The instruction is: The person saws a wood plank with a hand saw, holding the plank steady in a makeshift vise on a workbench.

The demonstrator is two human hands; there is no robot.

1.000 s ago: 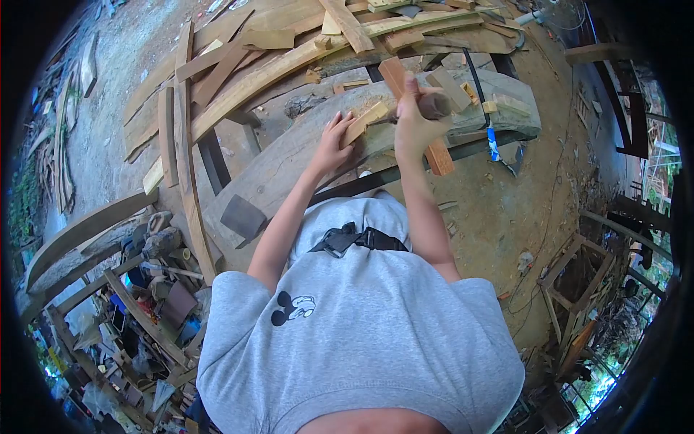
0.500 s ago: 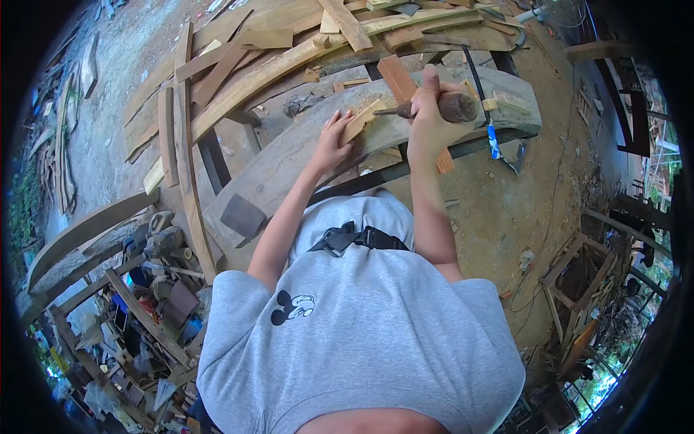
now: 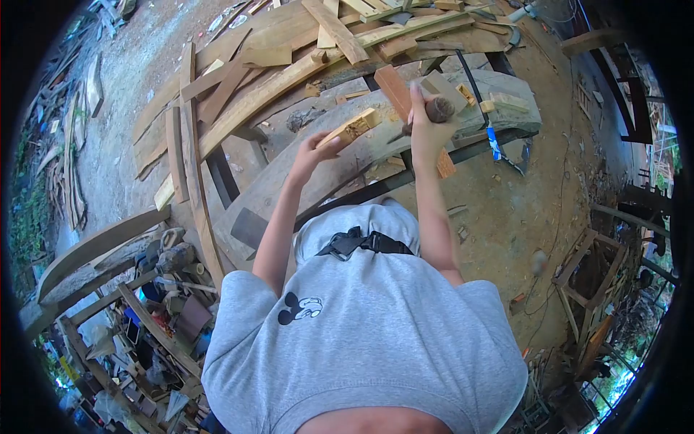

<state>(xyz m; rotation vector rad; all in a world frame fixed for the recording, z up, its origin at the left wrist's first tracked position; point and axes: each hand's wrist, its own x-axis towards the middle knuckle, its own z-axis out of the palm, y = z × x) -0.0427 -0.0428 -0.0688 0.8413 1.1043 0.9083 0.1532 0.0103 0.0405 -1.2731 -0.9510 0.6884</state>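
My left hand [image 3: 315, 153] is closed on one end of a small light-brown wood block [image 3: 353, 127], which it holds tilted above the worn plank bench [image 3: 289, 170]. The block's upper face looks cut and rough. In my right hand [image 3: 429, 134] is a chisel, its thick round wooden handle [image 3: 439, 109] upright in my fist. The chisel's blade is mostly hidden, pointing toward the block but apart from it. A reddish wood strip [image 3: 391, 88] lies across the bench just behind my right hand.
Right of my hands, a long black bar [image 3: 470, 78] with blue wrapping lies across the bench, beside small wood blocks [image 3: 510, 101]. Planks [image 3: 267, 98] are piled beyond the bench. A dark block [image 3: 249, 228] sits at its near left end. Clutter [image 3: 148, 325] fills the lower left.
My left hand has lifted the wood block off the bench and tilted it, showing its cut face. My right hand has drawn the chisel away from the block and turned its blade downward.
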